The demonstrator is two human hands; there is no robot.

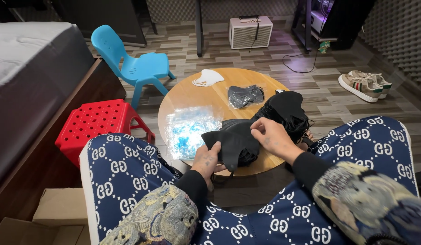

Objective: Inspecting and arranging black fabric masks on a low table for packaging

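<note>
Two hands (208, 159) (272, 135) pinch black mask (235, 143).

- Black fabric face mask (235, 143), plain, held over the light wooden round table (192, 97).
- Heap of black masks (287, 111), same flat black.
- Clear plastic bag (190, 129) showing pale blue inside.
- White moulded mask (208, 78).
- Bright blue plastic child's chair (135, 66).
- Red plastic stool (94, 124), dotted with round holes.
- Navy trousers (128, 170) with a white lattice monogram pattern.
- White sneakers (364, 85) with green and red stripes.
</note>
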